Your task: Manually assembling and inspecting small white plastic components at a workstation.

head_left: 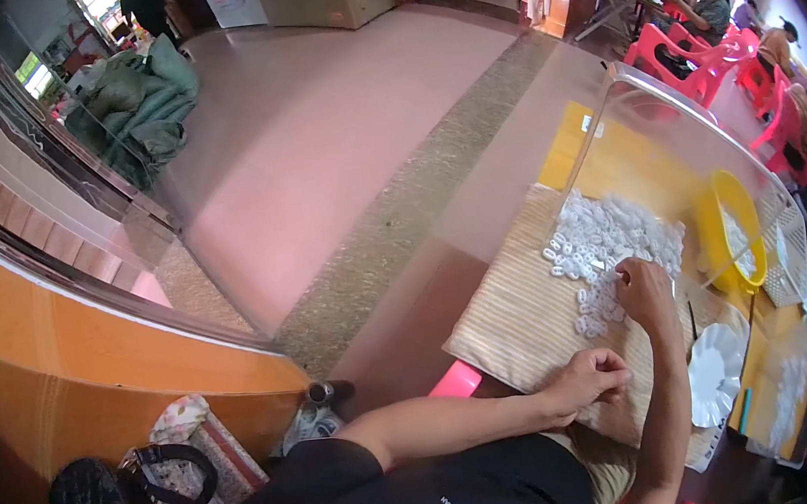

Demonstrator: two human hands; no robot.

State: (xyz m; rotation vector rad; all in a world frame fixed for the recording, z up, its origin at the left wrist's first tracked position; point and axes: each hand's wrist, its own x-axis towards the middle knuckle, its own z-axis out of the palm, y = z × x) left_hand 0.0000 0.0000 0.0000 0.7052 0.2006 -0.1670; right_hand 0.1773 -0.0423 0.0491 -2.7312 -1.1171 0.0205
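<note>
My right hand (646,291) is at the near edge of a heap of small white plastic pieces (610,229), many of them ring-shaped with a hole. Its fingers are curled together against the heap; whatever they pinch is too small to make out. Closer to my body, my left hand (586,386) hovers over the striped beige cloth (507,315), thumb and fingertips brought together. Any small piece between them cannot be made out. The cloth covers the near part of the table, and the white heap lies on it.
A clear panel with a pale frame (612,75) stands over the table. To the right are a yellow basin (751,209) holding white pieces, a white perforated basket (783,281) and a white scalloped dish (709,376). People sit on pink chairs (703,64) beyond. Green sacks (138,98) lie far left.
</note>
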